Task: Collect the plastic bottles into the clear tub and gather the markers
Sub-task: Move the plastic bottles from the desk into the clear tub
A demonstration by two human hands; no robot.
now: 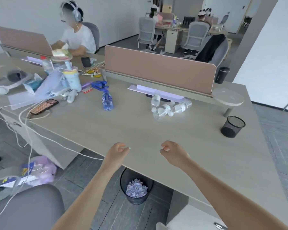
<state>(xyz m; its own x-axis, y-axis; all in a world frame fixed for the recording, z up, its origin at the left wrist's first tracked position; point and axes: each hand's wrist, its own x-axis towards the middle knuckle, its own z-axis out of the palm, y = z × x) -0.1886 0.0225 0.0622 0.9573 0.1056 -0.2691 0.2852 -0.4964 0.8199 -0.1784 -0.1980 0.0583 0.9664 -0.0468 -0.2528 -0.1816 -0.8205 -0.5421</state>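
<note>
Both hands hover over the near edge of the pale wood-grain desk (pixel 106 130), holding nothing: the left hand (pixel 117 152) and right hand (pixel 172 151) have fingers loosely curled inward. Well beyond the right fingertips lies a cluster of clear, crumpled plastic bottles (pixel 170 107); beyond the left fingertips, a blue-labelled plastic bottle (pixel 107 100) lies on its side. Purple items farther back may be markers, too blurred to tell.

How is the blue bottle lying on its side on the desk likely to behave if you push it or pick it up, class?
The blue bottle lies on its side on the flat desk, so a sideways push would probably set it rolling. It looks like thin plastic, so it is likely light and may dent under a firm hold. Whether it holds liquid cannot be told.
</note>
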